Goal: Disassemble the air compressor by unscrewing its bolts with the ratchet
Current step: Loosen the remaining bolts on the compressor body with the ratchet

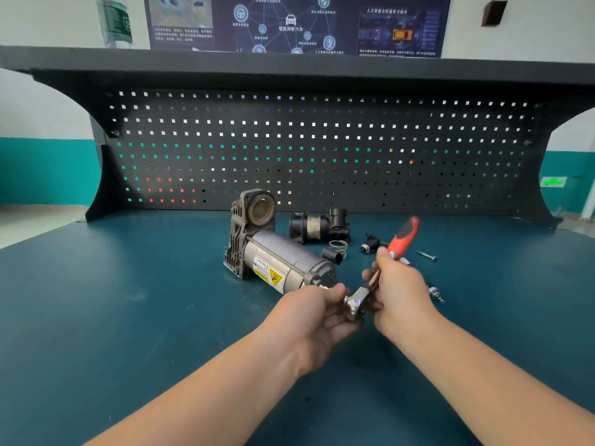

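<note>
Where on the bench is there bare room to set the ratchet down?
Bare mat left of the air compressor, out to the bench's left edge. Crowded to its right: detached cylinder, spring, loose bolt and small fittings.

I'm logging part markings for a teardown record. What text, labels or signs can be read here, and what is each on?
Yellow and white sticker on the air compressor: a warning triangle shows; the print is too small to read.
Dark poster on the wall: Chinese text, too blurred to quote.
Green sign on the right wall: unreadable.
Ratchet: no marking visible.
</note>
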